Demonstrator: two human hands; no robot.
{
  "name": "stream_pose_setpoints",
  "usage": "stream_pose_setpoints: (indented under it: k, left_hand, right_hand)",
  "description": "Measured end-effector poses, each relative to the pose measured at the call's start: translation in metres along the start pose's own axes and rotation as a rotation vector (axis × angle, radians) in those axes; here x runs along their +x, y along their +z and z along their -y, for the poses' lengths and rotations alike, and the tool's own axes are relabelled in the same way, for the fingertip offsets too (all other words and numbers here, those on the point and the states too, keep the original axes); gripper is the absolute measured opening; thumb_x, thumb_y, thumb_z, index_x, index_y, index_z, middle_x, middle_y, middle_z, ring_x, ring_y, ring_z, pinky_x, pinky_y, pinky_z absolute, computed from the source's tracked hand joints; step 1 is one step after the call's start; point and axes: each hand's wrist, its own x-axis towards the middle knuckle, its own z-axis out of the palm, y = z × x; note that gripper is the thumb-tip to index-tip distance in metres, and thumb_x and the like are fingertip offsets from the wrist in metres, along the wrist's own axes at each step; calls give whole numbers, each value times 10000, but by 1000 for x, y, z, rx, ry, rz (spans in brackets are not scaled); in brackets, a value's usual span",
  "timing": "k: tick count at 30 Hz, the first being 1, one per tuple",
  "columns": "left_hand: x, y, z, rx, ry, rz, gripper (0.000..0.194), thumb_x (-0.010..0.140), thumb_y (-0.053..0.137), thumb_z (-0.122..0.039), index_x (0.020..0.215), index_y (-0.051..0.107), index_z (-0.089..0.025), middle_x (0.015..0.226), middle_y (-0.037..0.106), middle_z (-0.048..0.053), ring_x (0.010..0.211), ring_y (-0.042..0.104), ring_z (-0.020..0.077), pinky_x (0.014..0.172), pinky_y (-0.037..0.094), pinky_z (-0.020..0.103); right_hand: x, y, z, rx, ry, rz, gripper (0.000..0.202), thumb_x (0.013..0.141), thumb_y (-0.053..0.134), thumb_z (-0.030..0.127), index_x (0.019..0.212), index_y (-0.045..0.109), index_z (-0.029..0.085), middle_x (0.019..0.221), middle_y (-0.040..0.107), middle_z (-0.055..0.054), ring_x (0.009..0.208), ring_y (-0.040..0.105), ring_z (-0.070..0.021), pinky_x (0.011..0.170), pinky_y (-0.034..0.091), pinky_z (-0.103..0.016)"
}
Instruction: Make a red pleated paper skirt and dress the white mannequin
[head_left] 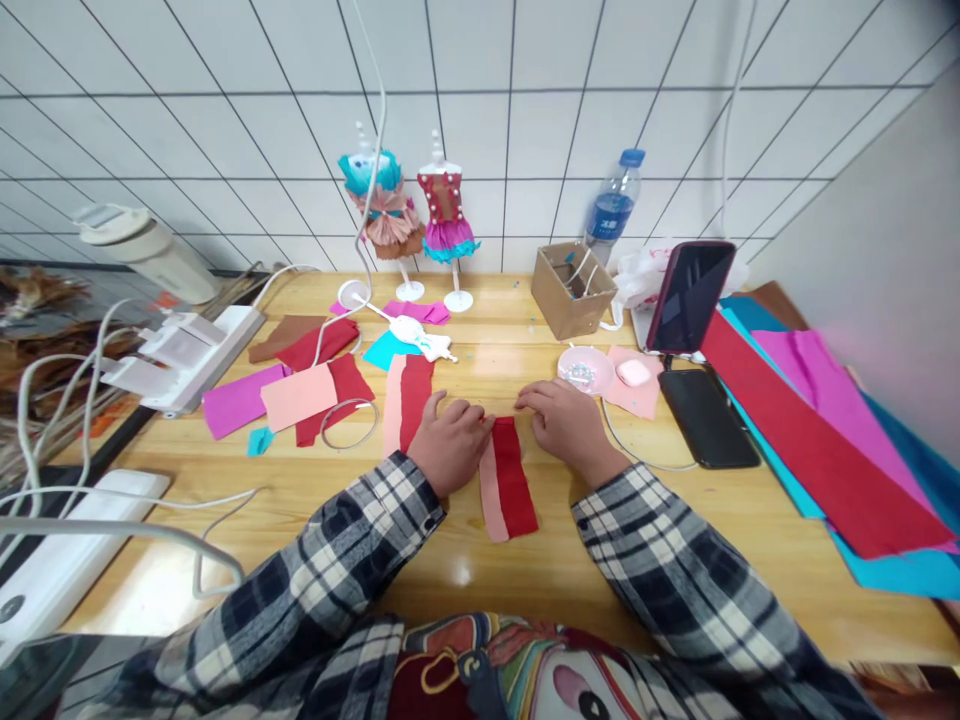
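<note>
A pink and red layered strip (517,490) lies on the wooden table between my hands. My left hand (452,440) rests at its upper left corner, fingers curled together near the edge; what they hold, if anything, is hidden. Right of the strip's top, my right hand (564,422) has its fingers bent toward the left, just off the cloth; whether the fingertips pinch anything is too small to tell. Another pink and red strip (417,400) lies behind my left hand. A pink dish (585,371) with small beads is just beyond my right hand.
Two small dressed mannequins (448,215) stand at the back, with a white mannequin torso (420,337) lying before them. A cardboard box (571,290), bottle (613,205) and phones (709,418) are behind and right. Long cloth pieces (825,440) lie far right; cables and scraps (300,396) left.
</note>
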Motion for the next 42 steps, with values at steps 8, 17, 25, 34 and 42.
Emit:
stream_pose_setpoints:
  k: [8, 17, 25, 34, 42]
  left_hand:
    - [-7, 7, 2, -46, -14, -30, 269, 929, 507, -272, 1154, 654, -270, 1049, 690, 62, 1007, 585, 246, 1068, 232, 590]
    - [1, -17, 23, -611, -284, -40, 539, 873, 567, -497, 1317, 541, -191, 1140, 686, 101, 1057, 628, 232, 906, 472, 379]
    - [4, -39, 20, -578, -268, 84, 86, 819, 659, -300, 833, 741, -277, 843, 760, -15, 856, 682, 194, 909, 391, 394]
    - [7, -58, 22, -330, -239, -105, 115, 845, 635, -295, 792, 735, -283, 821, 743, 0, 883, 649, 231, 1032, 210, 567]
    - [-1, -84, 27, -1, -135, -488, 156, 883, 615, -310, 966, 715, -395, 943, 742, -32, 978, 615, 247, 1051, 128, 573]
  right_hand:
    - [12, 10, 12, -17, 106, 125, 116, 871, 609, 274, 874, 715, 226, 907, 663, -45, 906, 542, -215, 793, 388, -328]
    - [4, -4, 31, 47, -20, 87, 102, 922, 523, 177, 936, 623, 190, 934, 671, -46, 873, 565, -190, 784, 381, -304]
    - [-9, -26, 51, 76, 2, 9, 149, 931, 540, 271, 1000, 662, 221, 836, 702, -29, 774, 580, -191, 714, 357, -313]
    - [8, -31, 46, 186, -24, -87, 142, 887, 620, 314, 954, 726, 248, 932, 745, -18, 859, 617, -192, 771, 398, -321]
    - [18, -50, 54, -25, -58, -356, 261, 973, 472, 344, 1035, 724, 325, 1080, 707, -28, 952, 559, -219, 843, 361, -380]
